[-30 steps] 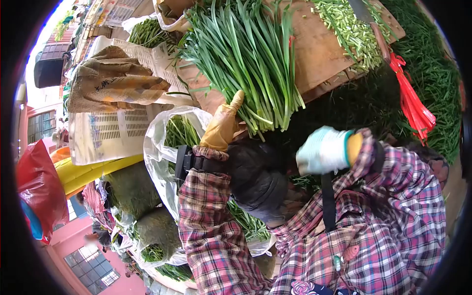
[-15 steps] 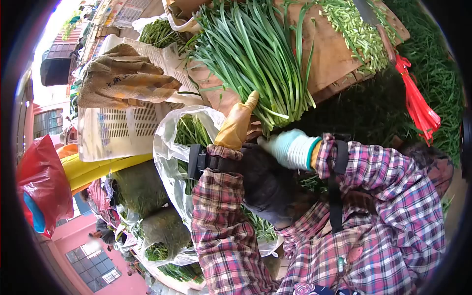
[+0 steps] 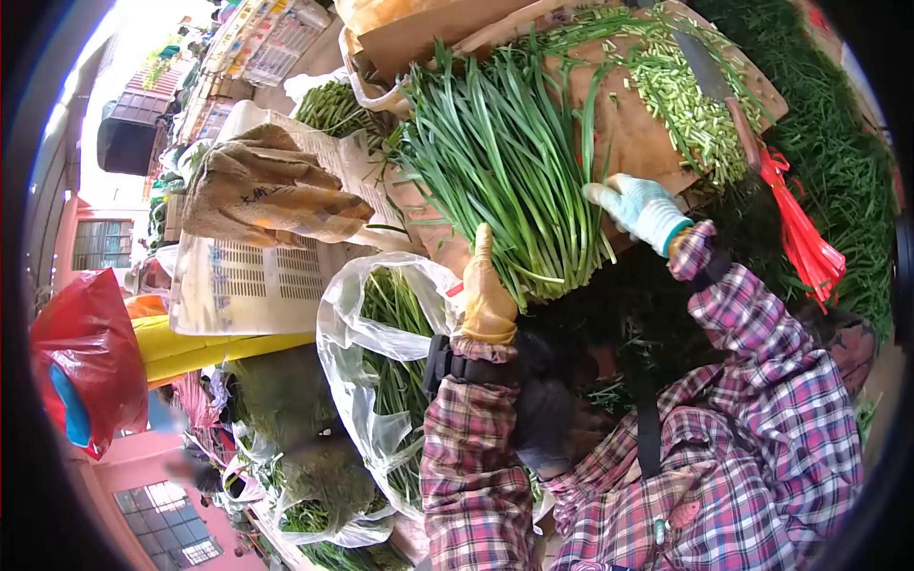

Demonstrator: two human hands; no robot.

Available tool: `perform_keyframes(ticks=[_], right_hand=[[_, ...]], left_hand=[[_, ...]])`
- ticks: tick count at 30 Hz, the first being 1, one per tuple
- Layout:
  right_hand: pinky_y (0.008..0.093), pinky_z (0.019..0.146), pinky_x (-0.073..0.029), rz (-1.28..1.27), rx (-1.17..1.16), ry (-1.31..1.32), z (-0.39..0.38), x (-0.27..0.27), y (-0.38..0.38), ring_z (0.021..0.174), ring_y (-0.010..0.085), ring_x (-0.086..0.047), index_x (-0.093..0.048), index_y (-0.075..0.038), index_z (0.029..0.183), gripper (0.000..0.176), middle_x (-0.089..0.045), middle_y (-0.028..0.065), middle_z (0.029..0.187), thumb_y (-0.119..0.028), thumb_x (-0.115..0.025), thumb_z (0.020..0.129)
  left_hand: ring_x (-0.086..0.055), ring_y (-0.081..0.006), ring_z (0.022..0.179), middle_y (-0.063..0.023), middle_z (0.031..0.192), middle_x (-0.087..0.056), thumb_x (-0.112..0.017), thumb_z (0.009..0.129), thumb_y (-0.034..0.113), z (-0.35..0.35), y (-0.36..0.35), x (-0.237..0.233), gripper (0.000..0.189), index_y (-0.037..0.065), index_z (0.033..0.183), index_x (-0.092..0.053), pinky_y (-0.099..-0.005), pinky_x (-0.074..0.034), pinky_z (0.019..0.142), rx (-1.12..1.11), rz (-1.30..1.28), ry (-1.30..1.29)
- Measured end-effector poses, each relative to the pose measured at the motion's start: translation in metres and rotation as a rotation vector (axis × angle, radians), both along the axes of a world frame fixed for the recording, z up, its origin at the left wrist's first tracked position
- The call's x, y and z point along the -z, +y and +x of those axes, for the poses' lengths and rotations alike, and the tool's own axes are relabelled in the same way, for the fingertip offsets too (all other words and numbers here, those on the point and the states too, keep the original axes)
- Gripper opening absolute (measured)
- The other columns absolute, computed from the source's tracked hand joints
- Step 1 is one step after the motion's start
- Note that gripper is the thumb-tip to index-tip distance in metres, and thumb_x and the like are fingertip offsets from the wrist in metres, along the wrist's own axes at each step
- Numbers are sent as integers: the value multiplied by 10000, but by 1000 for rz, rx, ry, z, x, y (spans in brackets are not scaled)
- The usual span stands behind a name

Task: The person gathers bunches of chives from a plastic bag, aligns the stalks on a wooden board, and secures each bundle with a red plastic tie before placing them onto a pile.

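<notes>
Touching the bundle of long green stems (image 3: 519, 181), left hand (image 3: 490, 295) and right hand (image 3: 645, 211) flank it in the head view, the only one. Bundle lies on the wooden board (image 3: 624, 143), leaf tips toward its far side, pale stem ends reaching its near edge. Left hand, yellow glove: thumb raised along the bundle's side at the board's near left; fingers hidden, so cannot tell how tightly they close. Right hand, pale teal glove: fingertips against the stems at the board's near edge, held fairly narrow; any grip unclear. Stem ends look uneven, one or two lying askew; a stray leaf stands off the bundle's right side. For good handling, probably best to press from both sides evenly with flat fingers, no pinching, level the ends and draw the stray leaf in. On the board's right part: chopped pieces (image 3: 681, 105) and a knife (image 3: 703, 67), blade best given a wide berth. Left of the board, a clear plastic bag (image 3: 405, 343) of more stems; off its right edge, red plastic strips (image 3: 804, 233) and heaped greens (image 3: 828, 143).
</notes>
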State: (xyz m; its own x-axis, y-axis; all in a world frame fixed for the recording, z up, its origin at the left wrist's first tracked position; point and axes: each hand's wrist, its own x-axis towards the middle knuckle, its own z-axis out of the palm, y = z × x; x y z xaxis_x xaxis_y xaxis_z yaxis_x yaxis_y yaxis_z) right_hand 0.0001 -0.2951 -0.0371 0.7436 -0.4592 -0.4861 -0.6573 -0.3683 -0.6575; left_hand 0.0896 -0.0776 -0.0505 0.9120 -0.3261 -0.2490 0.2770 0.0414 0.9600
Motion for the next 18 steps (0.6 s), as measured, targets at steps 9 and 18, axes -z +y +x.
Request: perform_keyframes(ticks=[9,18], right_hand=[[420,812,-462,-335,-128,-100,30,1,56,947,335,-582,-482,-12,1104,508,-611,184,989,-441,-486,832],[399,846,-442,-334,-242,46,22,-34,16,984,319,-569,-552,-65,1142,595,-600,164,1064,-526,-571,767]], left_hand=[[-641,-246,755,-119,977,-629,-635,803,423,20,-28,-31,539,25,1146,-513,-386,-555,640,96,-303,654],[-596,-242,918,-135,1122,-536,-747,678,-10,14,-27,4,832,64,1332,-239,-403,-524,743,62,-103,75]])
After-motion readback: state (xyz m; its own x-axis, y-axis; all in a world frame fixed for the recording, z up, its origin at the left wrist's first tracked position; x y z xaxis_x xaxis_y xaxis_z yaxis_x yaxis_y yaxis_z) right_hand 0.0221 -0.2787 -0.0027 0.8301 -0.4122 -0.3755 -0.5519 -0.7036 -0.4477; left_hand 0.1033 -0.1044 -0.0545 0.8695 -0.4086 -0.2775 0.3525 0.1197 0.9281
